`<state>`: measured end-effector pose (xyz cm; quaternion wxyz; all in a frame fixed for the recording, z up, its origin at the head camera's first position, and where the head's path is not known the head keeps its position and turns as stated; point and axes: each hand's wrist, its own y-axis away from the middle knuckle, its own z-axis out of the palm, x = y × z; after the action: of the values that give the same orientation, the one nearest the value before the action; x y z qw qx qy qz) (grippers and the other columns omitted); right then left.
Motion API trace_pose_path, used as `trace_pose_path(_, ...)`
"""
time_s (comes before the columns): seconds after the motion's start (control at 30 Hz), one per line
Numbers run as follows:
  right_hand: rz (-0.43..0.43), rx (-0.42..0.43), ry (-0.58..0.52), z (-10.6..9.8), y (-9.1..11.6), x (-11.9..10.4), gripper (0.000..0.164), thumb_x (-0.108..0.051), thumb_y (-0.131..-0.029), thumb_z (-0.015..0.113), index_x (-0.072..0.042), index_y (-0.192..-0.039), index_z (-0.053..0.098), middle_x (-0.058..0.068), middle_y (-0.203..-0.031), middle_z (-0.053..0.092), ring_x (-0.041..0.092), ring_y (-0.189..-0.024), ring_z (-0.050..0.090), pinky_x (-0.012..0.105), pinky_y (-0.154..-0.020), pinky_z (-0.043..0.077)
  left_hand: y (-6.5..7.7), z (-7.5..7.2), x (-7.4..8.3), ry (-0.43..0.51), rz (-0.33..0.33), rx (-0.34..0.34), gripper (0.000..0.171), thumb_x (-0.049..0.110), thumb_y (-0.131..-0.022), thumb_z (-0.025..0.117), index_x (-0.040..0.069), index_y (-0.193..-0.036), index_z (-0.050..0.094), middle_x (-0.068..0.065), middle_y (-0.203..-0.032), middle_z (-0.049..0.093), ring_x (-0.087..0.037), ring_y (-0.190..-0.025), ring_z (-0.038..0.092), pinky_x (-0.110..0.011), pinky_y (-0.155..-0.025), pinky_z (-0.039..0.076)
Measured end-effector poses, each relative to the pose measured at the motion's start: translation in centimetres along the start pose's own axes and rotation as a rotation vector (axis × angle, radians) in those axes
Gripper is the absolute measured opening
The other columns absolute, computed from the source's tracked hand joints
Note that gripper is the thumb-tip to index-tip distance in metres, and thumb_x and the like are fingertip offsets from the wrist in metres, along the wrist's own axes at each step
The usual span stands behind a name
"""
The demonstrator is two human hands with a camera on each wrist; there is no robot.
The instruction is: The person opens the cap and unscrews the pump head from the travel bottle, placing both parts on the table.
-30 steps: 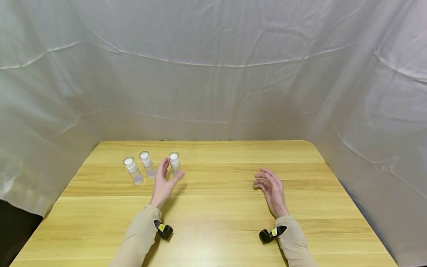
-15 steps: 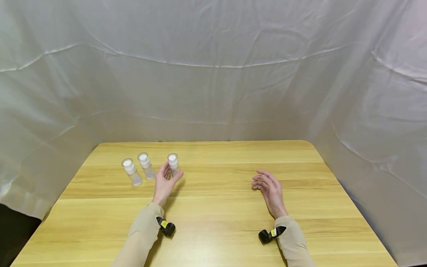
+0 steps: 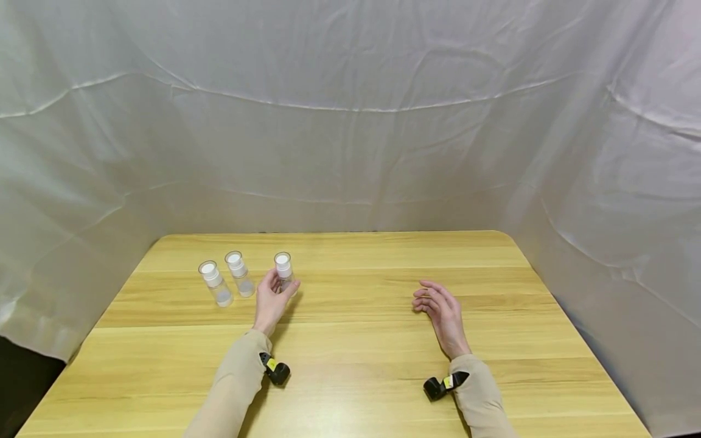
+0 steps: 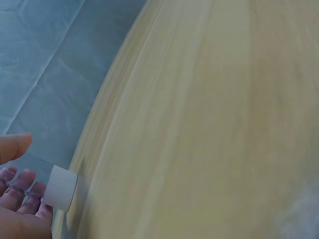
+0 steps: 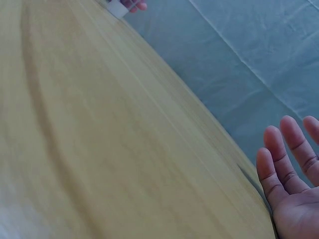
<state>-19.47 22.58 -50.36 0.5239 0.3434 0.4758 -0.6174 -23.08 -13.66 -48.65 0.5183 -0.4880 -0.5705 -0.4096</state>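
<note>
My left hand point(image 3: 272, 299) holds a small clear cylindrical bottle point(image 3: 283, 265) with a white upper part, upright on the table. The thumb lies on its right side and the fingers curl round its left and far side. In the left wrist view the fingers point(image 4: 20, 191) show behind the clear body, beside a white end of the bottle point(image 4: 61, 188). Two matching bottles stand to the left, one nearer the hand point(image 3: 239, 271) and one farther out point(image 3: 215, 283). My right hand point(image 3: 442, 315) hovers at the right with loosely bent fingers and holds nothing.
The wooden table point(image 3: 350, 377) has rounded far corners. A pale grey curtain point(image 3: 350, 152) hangs behind it and along both sides. Each sleeved forearm wears a small black wrist camera, one on the left point(image 3: 276, 371) and one on the right point(image 3: 438, 387).
The left hand's thumb and fingers have closed in round the rightmost bottle. The right hand has stayed nearly still, and the whole head view has shifted slightly.
</note>
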Motion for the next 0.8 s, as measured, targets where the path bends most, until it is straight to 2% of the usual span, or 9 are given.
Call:
trace_pose_path(0.03, 0.001, 0.0, 0.002, 0.0, 0.0, 0.0, 0.041, -0.017, -0.108, 0.044, 0.016, -0.133, 0.047, 0.004, -0.099, 0.072, 0.017, -0.086, 0.07, 0.028, -0.075, 0.062, 0.2, 0.0, 0.4, -0.005, 0.002, -0.001, 0.057, 0.003, -0.092, 0.07, -0.005, -0.142, 0.046, -0.031, -0.144, 0.052, -0.042, -0.138, 0.048, -0.05, -0.124, 0.036)
trace_pose_path(0.2, 0.01, 0.007, 0.008, 0.0, 0.0, 0.0, 0.042, -0.017, -0.108, 0.044, 0.017, -0.133, 0.046, 0.003, -0.099, 0.072, 0.016, -0.086, 0.07, 0.028, -0.075, 0.062, 0.3, 0.0, 0.5, -0.012, 0.0, 0.0, 0.052, 0.004, -0.093, 0.069, -0.005, -0.14, 0.048, -0.03, -0.141, 0.054, -0.041, -0.134, 0.052, -0.05, -0.121, 0.041)
trace_pose_path(0.33, 0.007, 0.005, 0.011, 0.1, 0.0, 0.0, 0.046, -0.017, -0.108, 0.044, 0.021, -0.134, 0.041, 0.003, -0.099, 0.072, 0.016, -0.086, 0.07, 0.028, -0.075, 0.062, 0.1, 0.0, -0.1, -0.02, -0.001, 0.007, 0.05, 0.005, -0.093, 0.07, -0.003, -0.138, 0.052, -0.027, -0.14, 0.057, -0.038, -0.132, 0.055, -0.048, -0.119, 0.043)
trace_pose_path(0.5, 0.01, 0.009, 0.013, 0.1, 0.0, -0.1, 0.041, -0.017, -0.108, 0.045, 0.016, -0.132, 0.047, 0.003, -0.098, 0.072, 0.016, -0.086, 0.07, 0.028, -0.075, 0.062, 0.2, -0.1, -0.1, -0.026, -0.014, -0.013, 0.05, 0.005, -0.093, 0.07, -0.002, -0.139, 0.051, -0.027, -0.141, 0.057, -0.038, -0.133, 0.054, -0.048, -0.12, 0.042)
trace_pose_path(0.7, 0.013, 0.015, 0.012, 0.2, 0.0, -0.2, 0.042, -0.018, -0.108, 0.046, 0.017, -0.132, 0.047, 0.004, -0.098, 0.072, 0.017, -0.085, 0.07, 0.028, -0.075, 0.063, 0.7, 0.0, -0.1, -0.027, -0.015, -0.06, 0.051, 0.004, -0.092, 0.07, -0.002, -0.14, 0.051, -0.027, -0.142, 0.056, -0.039, -0.135, 0.053, -0.049, -0.122, 0.04)
trace_pose_path(0.8, 0.013, 0.015, 0.011, 0.2, 0.0, -0.2, 0.038, -0.017, -0.108, 0.046, 0.012, -0.13, 0.052, 0.005, -0.098, 0.072, 0.017, -0.085, 0.07, 0.029, -0.075, 0.063, 1.1, 0.1, 0.0, -0.032, -0.012, -0.071, 0.05, 0.004, -0.092, 0.07, -0.002, -0.139, 0.052, -0.027, -0.141, 0.057, -0.039, -0.134, 0.054, -0.049, -0.121, 0.041)
